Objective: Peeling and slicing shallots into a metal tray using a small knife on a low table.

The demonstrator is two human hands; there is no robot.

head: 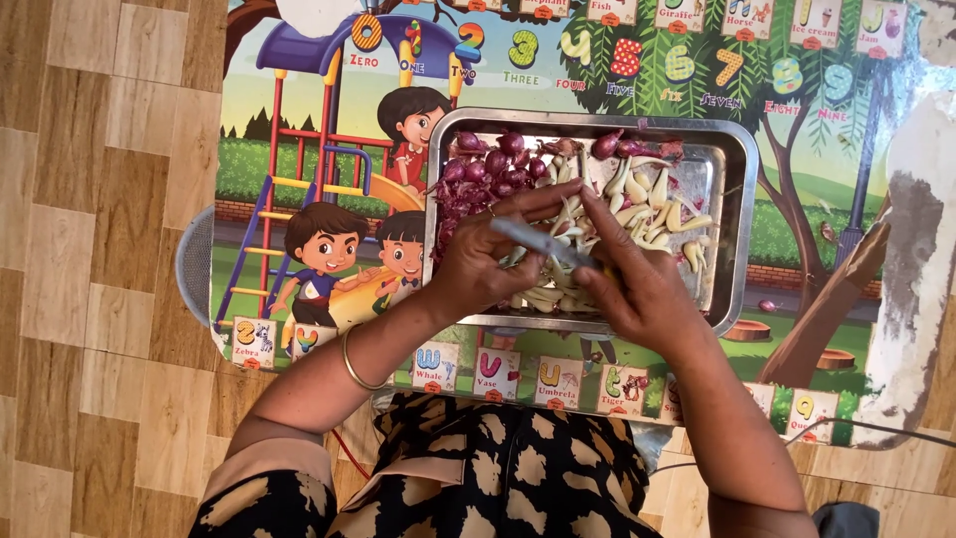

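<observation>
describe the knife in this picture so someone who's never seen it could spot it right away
Find the steel tray on the colourful picture table. Above its near half, two hands meet; the knife bridges them, a slim grey-silver bar, unlike the purple shallots and pale garlic cloves.

A big colourful picture chart [299,199] lies under the metal tray [742,159]; bright numbers run above the tray; small white picture labels [498,375] sit below the tray.
</observation>
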